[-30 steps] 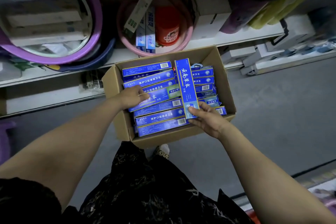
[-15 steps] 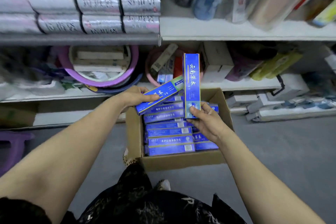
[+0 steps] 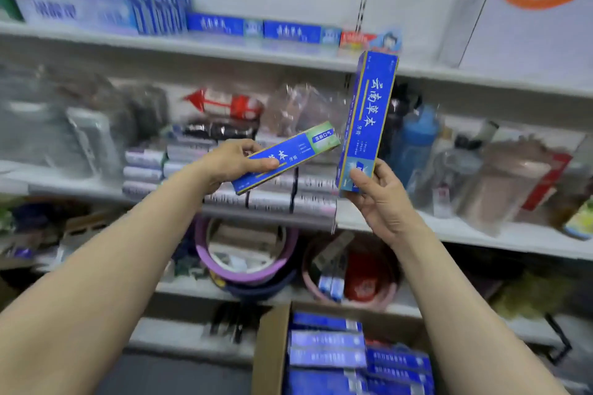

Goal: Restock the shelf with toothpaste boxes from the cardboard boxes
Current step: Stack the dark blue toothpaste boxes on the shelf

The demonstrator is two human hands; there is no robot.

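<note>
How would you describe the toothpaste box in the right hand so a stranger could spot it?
Below the top shelf, the right hand grips one blue toothpaste box by its lower end. It stands nearly upright, unlike the slanted box in the left hand.

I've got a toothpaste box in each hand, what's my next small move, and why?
Probably raise the right hand and lay its upright toothpaste box on the top shelf beside the matching blue boxes. Its top end is level with that shelf's edge, while the left hand holds the tilted box lower down.
</note>
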